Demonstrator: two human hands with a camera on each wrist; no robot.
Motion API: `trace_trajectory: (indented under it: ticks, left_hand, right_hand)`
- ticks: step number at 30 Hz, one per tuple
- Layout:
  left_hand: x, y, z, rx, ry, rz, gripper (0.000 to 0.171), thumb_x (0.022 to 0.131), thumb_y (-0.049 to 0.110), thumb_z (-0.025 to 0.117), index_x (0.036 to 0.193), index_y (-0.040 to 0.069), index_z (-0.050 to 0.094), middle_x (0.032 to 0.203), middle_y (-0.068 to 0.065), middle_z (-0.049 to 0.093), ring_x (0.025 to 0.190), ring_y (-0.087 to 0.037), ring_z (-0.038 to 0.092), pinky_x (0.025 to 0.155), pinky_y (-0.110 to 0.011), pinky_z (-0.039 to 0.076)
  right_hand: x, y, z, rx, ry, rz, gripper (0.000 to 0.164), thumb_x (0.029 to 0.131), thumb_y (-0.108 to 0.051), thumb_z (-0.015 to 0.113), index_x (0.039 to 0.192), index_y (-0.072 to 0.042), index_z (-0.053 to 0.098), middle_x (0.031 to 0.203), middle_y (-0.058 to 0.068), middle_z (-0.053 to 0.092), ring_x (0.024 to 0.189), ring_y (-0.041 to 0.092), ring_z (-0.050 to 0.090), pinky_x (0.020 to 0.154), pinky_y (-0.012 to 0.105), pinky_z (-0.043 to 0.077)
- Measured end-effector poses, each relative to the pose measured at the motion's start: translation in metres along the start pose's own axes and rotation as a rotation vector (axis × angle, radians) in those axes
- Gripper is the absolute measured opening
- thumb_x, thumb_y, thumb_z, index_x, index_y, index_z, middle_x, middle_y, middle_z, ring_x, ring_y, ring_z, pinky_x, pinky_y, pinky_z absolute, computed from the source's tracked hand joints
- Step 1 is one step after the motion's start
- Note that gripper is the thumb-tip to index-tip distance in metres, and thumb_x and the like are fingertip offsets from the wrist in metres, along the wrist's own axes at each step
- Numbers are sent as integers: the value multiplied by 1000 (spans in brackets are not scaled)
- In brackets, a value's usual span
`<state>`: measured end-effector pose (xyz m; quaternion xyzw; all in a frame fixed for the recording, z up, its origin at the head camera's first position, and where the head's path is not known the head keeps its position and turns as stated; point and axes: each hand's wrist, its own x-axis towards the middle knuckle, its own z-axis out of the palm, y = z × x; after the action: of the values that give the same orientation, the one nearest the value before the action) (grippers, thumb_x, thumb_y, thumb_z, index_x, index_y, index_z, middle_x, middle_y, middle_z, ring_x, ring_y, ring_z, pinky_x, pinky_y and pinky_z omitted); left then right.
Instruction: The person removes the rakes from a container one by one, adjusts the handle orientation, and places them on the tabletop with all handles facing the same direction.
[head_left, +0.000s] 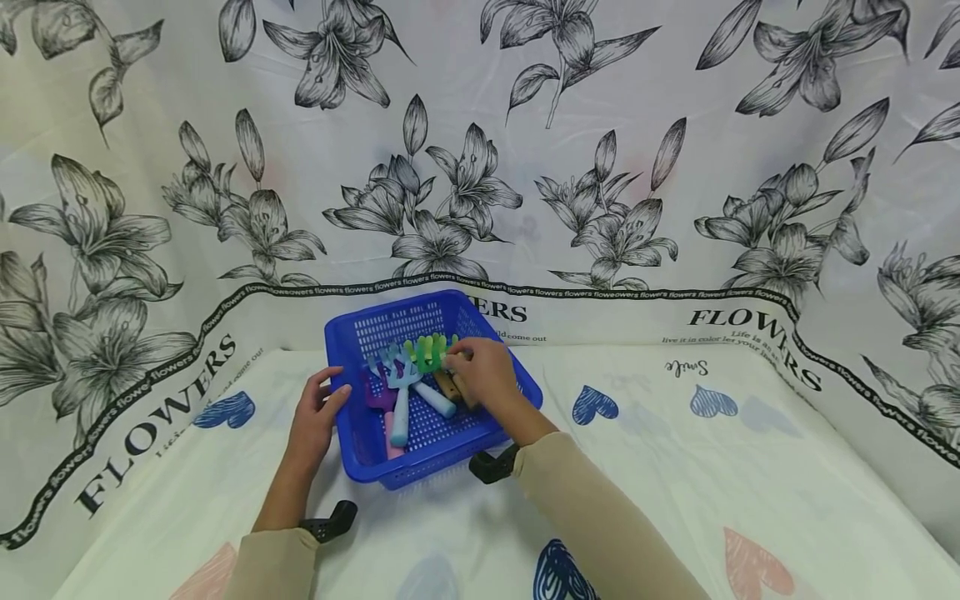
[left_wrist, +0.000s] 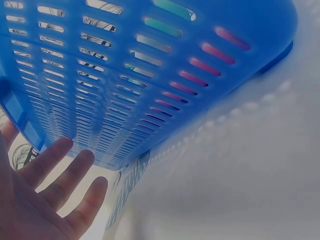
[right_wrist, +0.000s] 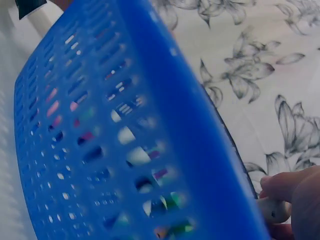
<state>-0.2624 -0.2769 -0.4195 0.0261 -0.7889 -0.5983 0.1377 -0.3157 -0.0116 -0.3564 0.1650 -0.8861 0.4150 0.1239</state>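
A blue plastic basket (head_left: 455, 457) holds several small garden tools. My left hand (head_left: 317, 408) holds the basket's left rim with thumb and forefinger; in the left wrist view, the other fingers (left_wrist: 92, 200) spread loosely beside the slotted wall. Inside the basket lie a light-blue hand fork (head_left: 402, 377), a purple tool (head_left: 382, 397) with a pink handle, and green pronged heads (head_left: 430, 353) near tan handles (head_left: 447, 387). Over the basket's right side, my right hand (head_left: 486, 371) pinches a small tool's pale handle end (right_wrist: 272, 210); the tool's head cannot be made out.
A white cloth (head_left: 645, 483) printed with hearts covers the surface under the basket. Behind it hangs a flower-printed curtain (head_left: 600, 283). Black wrist mounts (head_left: 330, 522) stick out beside both forearms, the right one close to the basket's front corner.
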Motion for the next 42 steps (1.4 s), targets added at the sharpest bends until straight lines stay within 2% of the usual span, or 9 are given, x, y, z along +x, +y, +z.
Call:
trace_trajectory:
  ticks: [3,4,9,18,21,27,33,38,42]
  left_hand:
    - [-5,10,0,-2,-2,-12,54,102,32,49,150,14,30,145,-26,36,127,-45,43,100,-60,39]
    - [-7,14,0,1,-1,-14,53,102,30,49,149,13,30,145,-27,36,127,-45,43,100,-60,39]
    - [-9,18,-2,8,-4,-17,55,102,31,49,149,11,30,146,-27,35,129,-46,41,101,-60,38]
    - [-1,-5,-4,23,17,13,57,101,38,49,151,18,29,149,-24,34,130,-45,41,101,-59,38]
    - [-1,-6,-4,18,21,14,57,101,40,48,150,17,29,147,-24,35,128,-45,42,100,-59,39]
    - [0,-6,-3,6,9,7,57,102,39,48,151,18,28,147,-24,35,128,-44,43,100,-59,40]
    - [0,-7,-3,9,9,3,57,102,39,48,151,19,29,146,-24,36,128,-44,43,100,-59,40]
    - [1,-6,0,10,8,8,57,101,40,48,151,19,29,145,-24,37,127,-43,44,99,-59,40]
    - [1,-6,0,0,12,12,57,101,41,49,150,18,30,145,-23,38,126,-42,46,99,-59,41]
  right_hand:
    - [0,6,-6,69,8,-12,14,92,-21,67,98,-11,75,85,1,70,66,13,61,67,34,52]
    - [0,8,-8,104,4,-7,14,93,-20,67,99,-10,75,82,1,68,63,12,61,58,31,50]
    - [-2,11,-18,228,-25,19,12,93,-17,67,97,-7,73,81,2,67,64,13,66,54,26,53]
    - [-9,22,-30,359,-40,-10,12,93,-14,67,99,-4,72,86,7,69,70,17,70,67,34,59]
    - [-10,27,-35,404,-20,-30,13,93,-13,67,99,-3,72,85,9,70,71,20,70,67,32,58]
    - [-14,32,-47,473,7,-43,15,93,-12,67,101,0,71,90,10,70,73,22,70,70,38,59]
    - [-19,39,-57,554,35,-39,21,92,-11,67,108,2,70,93,14,69,74,24,71,71,35,58]
    - [-21,50,-68,635,58,-73,24,93,-12,66,109,6,67,96,19,68,79,31,71,75,42,58]
    - [-25,55,-76,677,99,-83,26,94,-13,66,109,8,66,99,22,67,80,30,70,77,40,57]
